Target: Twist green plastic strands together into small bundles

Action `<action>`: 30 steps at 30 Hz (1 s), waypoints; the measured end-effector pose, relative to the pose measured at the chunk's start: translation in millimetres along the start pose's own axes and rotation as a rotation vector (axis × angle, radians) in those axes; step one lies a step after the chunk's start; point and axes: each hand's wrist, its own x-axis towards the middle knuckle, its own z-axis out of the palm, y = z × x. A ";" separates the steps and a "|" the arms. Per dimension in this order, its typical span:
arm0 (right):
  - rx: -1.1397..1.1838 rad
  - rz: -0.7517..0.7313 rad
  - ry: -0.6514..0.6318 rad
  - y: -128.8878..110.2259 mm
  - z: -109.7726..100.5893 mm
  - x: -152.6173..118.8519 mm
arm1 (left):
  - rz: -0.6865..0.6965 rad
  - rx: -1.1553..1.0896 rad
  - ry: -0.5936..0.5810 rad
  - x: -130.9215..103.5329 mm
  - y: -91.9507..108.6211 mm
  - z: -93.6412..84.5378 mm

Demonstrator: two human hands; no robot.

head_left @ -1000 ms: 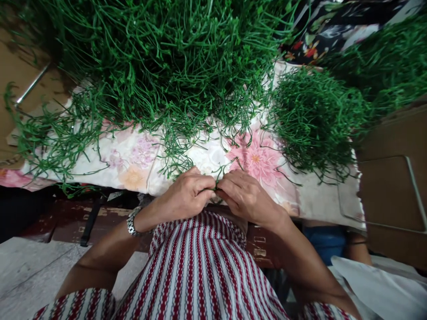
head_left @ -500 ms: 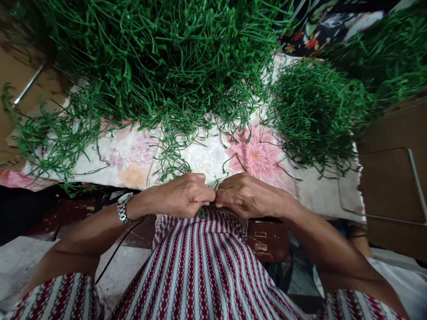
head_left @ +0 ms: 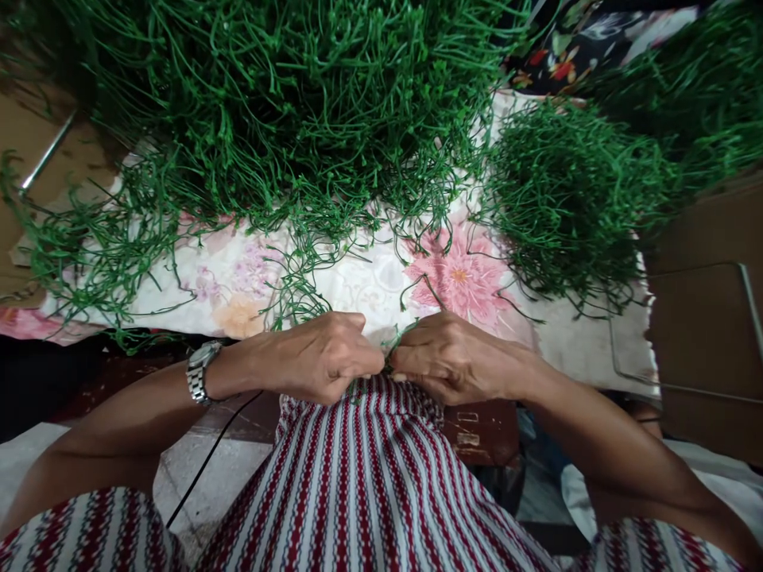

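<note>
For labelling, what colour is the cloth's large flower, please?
The flower is pink, clearest in the head view.

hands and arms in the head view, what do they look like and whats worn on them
The left hand and right hand are bare, without gloves. A silver watch with a metal link band is on the left wrist; none shows on the right. The short sleeves have dark red and whitish patterned stripes.

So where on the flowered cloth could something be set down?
The cloth looks barest at its near right corner, between the small clump, cardboard and right forearm. A smaller patch lies left of the pink flower. Crowded: far side, under the large pile; left end, under loose strands.
</note>
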 end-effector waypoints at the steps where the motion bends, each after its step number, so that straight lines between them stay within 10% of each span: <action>1: -0.005 0.001 0.025 -1.4 1.4 -0.7 | 0.005 -0.004 0.000 0.2 0.6 0.6; 10: -0.111 0.099 0.406 5.4 -28.9 -43.7 | -0.231 -0.124 0.163 -26.9 -9.2 -13.5; 12: -0.076 0.078 0.307 5.2 -30.9 -45.9 | -0.269 -0.101 0.194 -23.3 -11.4 -13.6; 19: 0.011 0.475 0.536 1.0 4.7 -19.2 | -0.398 -0.145 0.428 0.9 -17.4 4.2; 30: 0.084 0.408 0.665 6.4 43.6 25.3 | -0.498 -0.391 0.714 11.6 -8.6 17.7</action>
